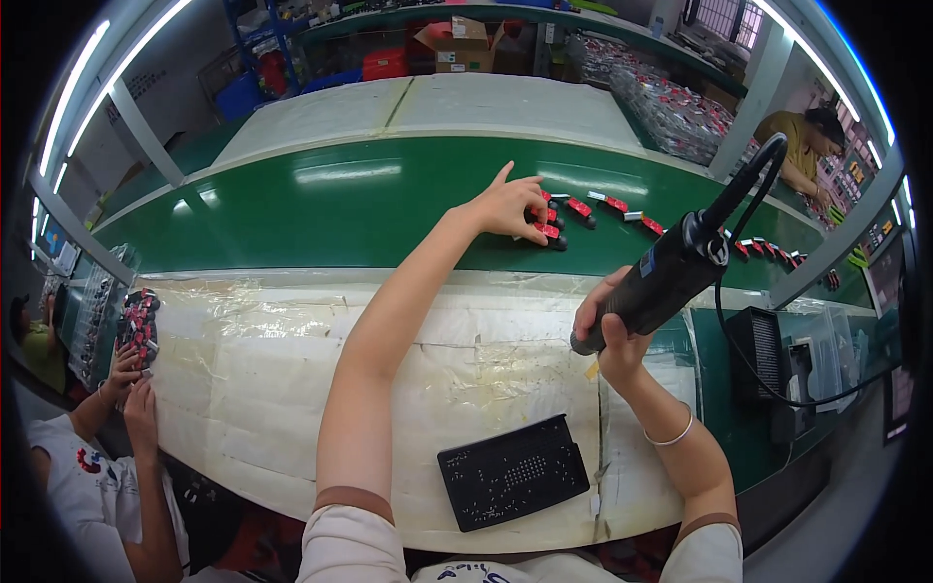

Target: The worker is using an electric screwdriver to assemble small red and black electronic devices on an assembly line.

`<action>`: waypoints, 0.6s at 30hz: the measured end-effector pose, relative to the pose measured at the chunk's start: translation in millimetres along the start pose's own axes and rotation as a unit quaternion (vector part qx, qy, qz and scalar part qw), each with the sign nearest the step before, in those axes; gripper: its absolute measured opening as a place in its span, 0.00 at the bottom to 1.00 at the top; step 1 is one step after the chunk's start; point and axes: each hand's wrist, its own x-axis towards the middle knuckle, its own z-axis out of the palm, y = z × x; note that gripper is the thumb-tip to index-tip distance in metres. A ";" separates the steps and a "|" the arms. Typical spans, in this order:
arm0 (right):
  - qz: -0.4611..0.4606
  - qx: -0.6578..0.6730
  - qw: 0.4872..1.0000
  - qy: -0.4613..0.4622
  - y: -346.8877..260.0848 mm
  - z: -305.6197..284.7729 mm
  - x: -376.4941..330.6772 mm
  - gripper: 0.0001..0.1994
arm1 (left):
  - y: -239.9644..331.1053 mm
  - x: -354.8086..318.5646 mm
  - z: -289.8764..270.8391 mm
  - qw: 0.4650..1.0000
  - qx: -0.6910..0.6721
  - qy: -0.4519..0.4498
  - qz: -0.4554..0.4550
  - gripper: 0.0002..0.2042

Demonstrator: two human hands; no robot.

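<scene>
My left hand [507, 208] reaches over the green conveyor belt, thumb and index finger closed around a small red-and-black part [550, 233], other fingers raised. Close by lie more such parts, among them one [579, 210] just to the right. In my right hand [618, 340] is a black electric screwdriver [666, 282], held tilted above the covered worktable, its cable rising from the upper end. The screwdriver's tip is hard to make out. Below, nearer to me, a black tray [515, 474] holds many tiny screws, some standing in a grid and others scattered.
A line of red-and-black parts [768, 251] runs along the belt to the right. The screwdriver's cable [807, 402] loops past a black ribbed box [754, 355] and clear plastic bins [831, 345]. At left, a co-worker's hands [126, 379] handle similar parts. Another person [807, 146] works at far right.
</scene>
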 end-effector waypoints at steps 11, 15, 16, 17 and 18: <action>0.036 -0.070 0.996 0.034 -9.7 2.0 1.7 0.27 | 14.5 -19.2 9.4 0.994 -0.067 0.078 -0.038 0.17; 0.030 -0.074 0.996 0.030 -8.2 0.9 3.1 0.27 | 25.2 -53.9 -1.3 0.990 -0.088 0.098 -0.059 0.14; 0.022 -0.074 0.997 0.026 -8.1 0.7 4.1 0.26 | 37.5 -67.7 -9.0 0.984 -0.122 0.108 -0.073 0.14; 0.013 -0.079 0.996 0.024 -10.2 -0.6 6.2 0.26 | 50.3 -75.8 -16.0 0.977 -0.159 0.118 -0.081 0.14; 0.003 -0.072 0.997 0.018 -10.7 -0.1 7.7 0.26 | 65.9 -88.6 -18.8 0.974 -0.171 0.110 -0.096 0.14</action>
